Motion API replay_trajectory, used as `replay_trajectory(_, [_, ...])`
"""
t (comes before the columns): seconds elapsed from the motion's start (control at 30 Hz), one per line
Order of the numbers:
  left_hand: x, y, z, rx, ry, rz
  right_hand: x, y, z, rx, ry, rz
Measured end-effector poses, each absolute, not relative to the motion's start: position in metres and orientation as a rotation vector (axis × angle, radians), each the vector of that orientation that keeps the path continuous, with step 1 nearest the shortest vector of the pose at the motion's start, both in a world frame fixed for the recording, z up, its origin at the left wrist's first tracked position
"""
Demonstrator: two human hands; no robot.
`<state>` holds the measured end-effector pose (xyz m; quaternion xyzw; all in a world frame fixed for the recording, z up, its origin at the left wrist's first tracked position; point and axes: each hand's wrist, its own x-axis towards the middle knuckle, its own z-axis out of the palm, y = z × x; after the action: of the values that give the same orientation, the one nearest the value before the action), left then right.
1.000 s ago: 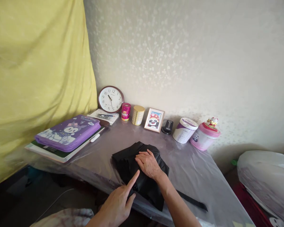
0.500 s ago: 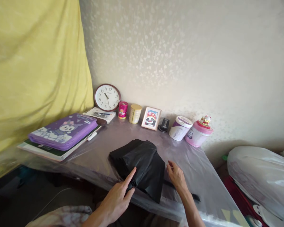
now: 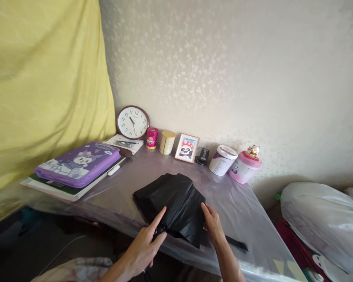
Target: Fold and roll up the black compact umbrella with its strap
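Note:
A black folding umbrella [image 3: 173, 201], its cloth collapsed in loose folds, lies at the table's near edge. My left hand [image 3: 144, 244] is closed round its handle end, with the index finger stretched along the cloth; the handle is mostly hidden. On the right, my right hand [image 3: 213, 223] pinches the edge of a cloth fold between thumb and fingers. A black strap [image 3: 237, 243] sticks out past my right wrist, flat on the table.
Along the wall stand a clock [image 3: 133, 122], a pink can [image 3: 152, 138], a yellow can [image 3: 167, 142], a picture frame [image 3: 187, 148], a black stapler-like object [image 3: 203, 156] and two tubs [image 3: 222, 160]. A purple case [image 3: 78, 163] lies on books at left. A plastic-covered bundle [image 3: 320, 219] is at right.
My right hand has moved left to the umbrella and taken hold of its cloth edge. That fold has drawn up slightly, baring more of the strap. My left hand has barely moved.

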<state>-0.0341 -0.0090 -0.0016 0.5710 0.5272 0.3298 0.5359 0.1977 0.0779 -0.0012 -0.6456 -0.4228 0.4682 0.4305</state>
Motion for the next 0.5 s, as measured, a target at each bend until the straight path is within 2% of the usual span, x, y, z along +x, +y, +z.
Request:
replay_trajectory(0.23, [-0.033,-0.008,-0.005,1.390,1.302,0.775,0.181,0.074,-0.002,-1.417,-1.069,1.194])
replay_trajectory(0.5, [-0.033,-0.008,-0.003,1.445,1.378,0.689,0.170,0.075,0.022,-1.279,-1.041,1.241])
